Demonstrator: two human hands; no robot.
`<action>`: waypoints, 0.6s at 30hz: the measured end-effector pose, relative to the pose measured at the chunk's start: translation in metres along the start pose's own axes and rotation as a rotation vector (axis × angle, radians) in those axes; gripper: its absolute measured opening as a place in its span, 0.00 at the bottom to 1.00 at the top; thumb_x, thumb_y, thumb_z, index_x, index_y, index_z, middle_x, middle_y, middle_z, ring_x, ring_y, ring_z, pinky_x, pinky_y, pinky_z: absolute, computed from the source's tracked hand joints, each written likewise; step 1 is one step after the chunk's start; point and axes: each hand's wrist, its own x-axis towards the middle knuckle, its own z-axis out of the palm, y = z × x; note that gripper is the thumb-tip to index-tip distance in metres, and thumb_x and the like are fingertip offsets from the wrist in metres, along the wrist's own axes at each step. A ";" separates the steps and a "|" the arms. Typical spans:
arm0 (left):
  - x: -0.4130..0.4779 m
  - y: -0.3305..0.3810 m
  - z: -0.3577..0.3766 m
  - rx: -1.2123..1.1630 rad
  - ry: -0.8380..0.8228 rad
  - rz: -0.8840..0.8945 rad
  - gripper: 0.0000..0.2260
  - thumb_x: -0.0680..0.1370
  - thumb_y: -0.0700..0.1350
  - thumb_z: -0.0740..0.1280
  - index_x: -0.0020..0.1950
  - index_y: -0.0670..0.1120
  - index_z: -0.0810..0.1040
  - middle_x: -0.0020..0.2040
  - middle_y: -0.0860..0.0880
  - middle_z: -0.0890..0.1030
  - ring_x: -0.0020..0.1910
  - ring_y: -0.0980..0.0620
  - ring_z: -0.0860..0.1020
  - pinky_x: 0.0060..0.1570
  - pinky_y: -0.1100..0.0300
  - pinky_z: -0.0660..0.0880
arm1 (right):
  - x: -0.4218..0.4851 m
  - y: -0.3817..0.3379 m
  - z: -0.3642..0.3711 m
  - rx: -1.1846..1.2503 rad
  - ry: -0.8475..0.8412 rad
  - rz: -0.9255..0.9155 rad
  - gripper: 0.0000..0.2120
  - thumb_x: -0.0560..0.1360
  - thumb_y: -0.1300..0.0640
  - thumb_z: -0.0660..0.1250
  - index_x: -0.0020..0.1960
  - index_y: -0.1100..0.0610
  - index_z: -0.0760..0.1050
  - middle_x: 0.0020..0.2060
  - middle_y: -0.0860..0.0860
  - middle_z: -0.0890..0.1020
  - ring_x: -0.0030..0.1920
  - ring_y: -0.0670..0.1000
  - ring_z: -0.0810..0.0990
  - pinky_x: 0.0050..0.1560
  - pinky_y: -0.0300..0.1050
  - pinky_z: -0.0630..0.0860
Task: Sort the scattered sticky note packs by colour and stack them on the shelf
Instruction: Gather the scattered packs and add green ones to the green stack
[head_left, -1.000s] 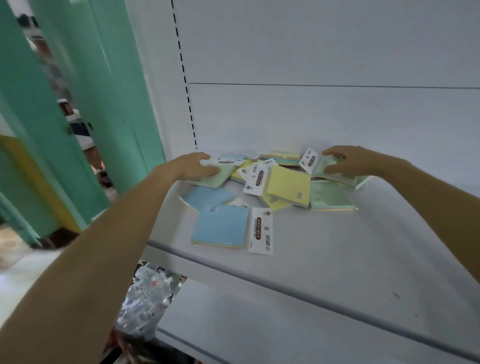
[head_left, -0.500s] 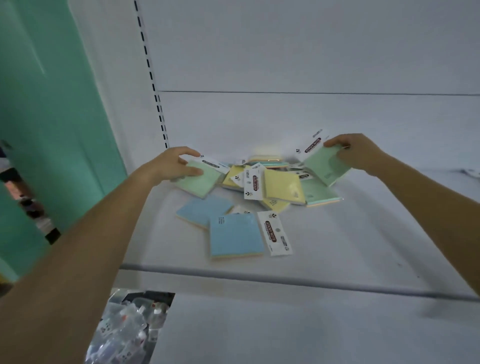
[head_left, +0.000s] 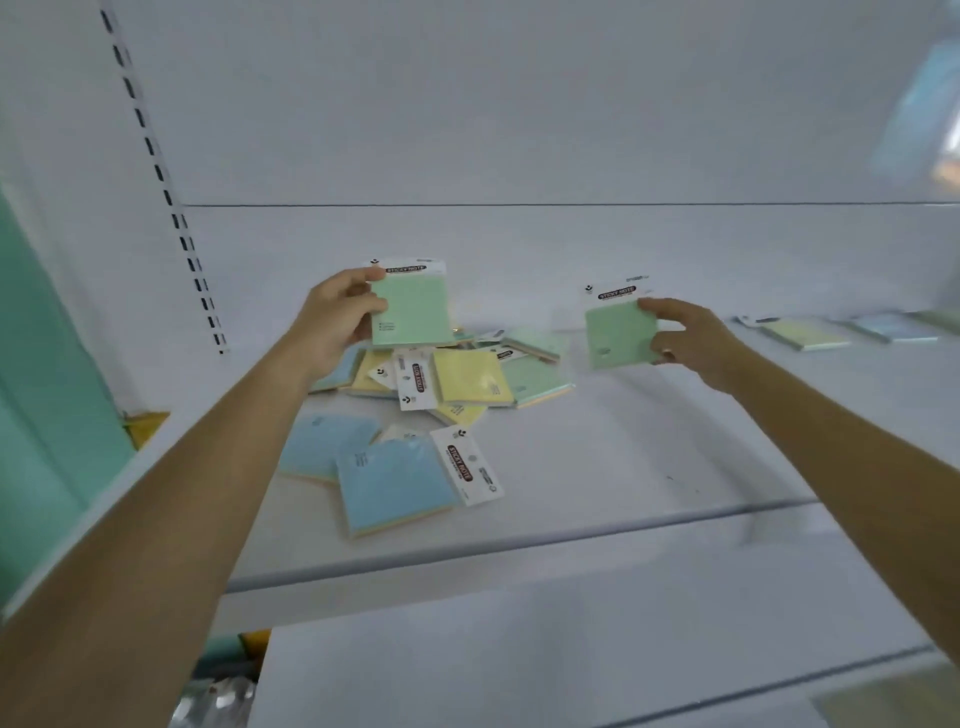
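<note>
My left hand (head_left: 332, 322) holds a green sticky note pack (head_left: 413, 306) upright above the pile, its white header on top. My right hand (head_left: 691, 338) holds a second green pack (head_left: 618, 332) upright, to the right of the pile. On the white shelf (head_left: 597, 467) lies the scattered pile: a yellow pack (head_left: 470, 376) in the middle, a green pack (head_left: 535, 379) right of it, two blue packs (head_left: 395, 483) (head_left: 324, 444) at the front, and more yellow and blue packs partly hidden under my left hand.
Further right on the same shelf lie a yellow pack (head_left: 805, 332) and a blue pack (head_left: 893, 326). A slotted upright (head_left: 166, 192) runs up the back panel at left. A lower shelf (head_left: 519, 665) sits below; a teal wall (head_left: 47, 374) stands left.
Both hands have lifted their green packs off the pile and turned them upright. The view has shifted right, bringing more packs on the right of the shelf into sight.
</note>
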 end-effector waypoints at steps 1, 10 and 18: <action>0.002 0.002 0.014 0.005 -0.032 0.004 0.13 0.76 0.31 0.61 0.49 0.49 0.75 0.41 0.51 0.72 0.38 0.54 0.75 0.26 0.70 0.76 | -0.003 0.003 -0.009 0.023 0.021 0.006 0.25 0.72 0.75 0.56 0.67 0.60 0.68 0.58 0.51 0.69 0.51 0.54 0.72 0.39 0.35 0.80; 0.008 0.008 0.196 0.069 -0.255 0.057 0.17 0.75 0.30 0.63 0.63 0.40 0.73 0.40 0.51 0.71 0.38 0.54 0.76 0.33 0.70 0.78 | -0.034 0.060 -0.136 0.085 0.161 0.082 0.24 0.72 0.77 0.57 0.66 0.63 0.68 0.54 0.57 0.68 0.51 0.57 0.72 0.34 0.33 0.79; -0.015 -0.002 0.389 0.027 -0.360 0.002 0.18 0.75 0.31 0.64 0.64 0.39 0.72 0.40 0.51 0.70 0.45 0.49 0.76 0.35 0.65 0.80 | -0.056 0.121 -0.280 0.084 0.190 0.162 0.23 0.74 0.74 0.59 0.67 0.63 0.66 0.64 0.62 0.70 0.56 0.57 0.74 0.41 0.36 0.81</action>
